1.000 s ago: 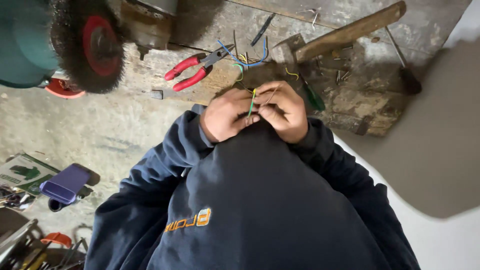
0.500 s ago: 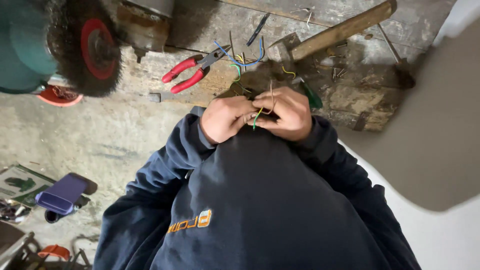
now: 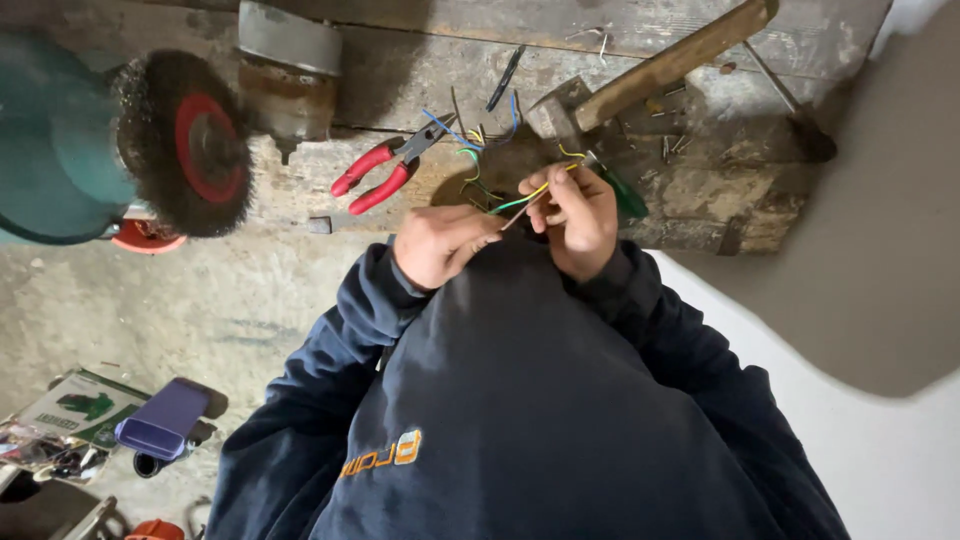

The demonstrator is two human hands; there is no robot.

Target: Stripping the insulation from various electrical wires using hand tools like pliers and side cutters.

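Green-and-yellow wire ran between both hands, held close against the chest above the dark sweatshirt. Left hand pinched its lower end; right hand gripped the upper, fingers curled. Beyond lay red-handled pliers and a hammer.

Beyond the hands, an old wooden workbench, cracked and dirty. On it, red pliers, a hammer and small wire bits. Up left, a round wire brush wheel on a green machine. Down left, a grey concrete floor with a purple box. Dim light.
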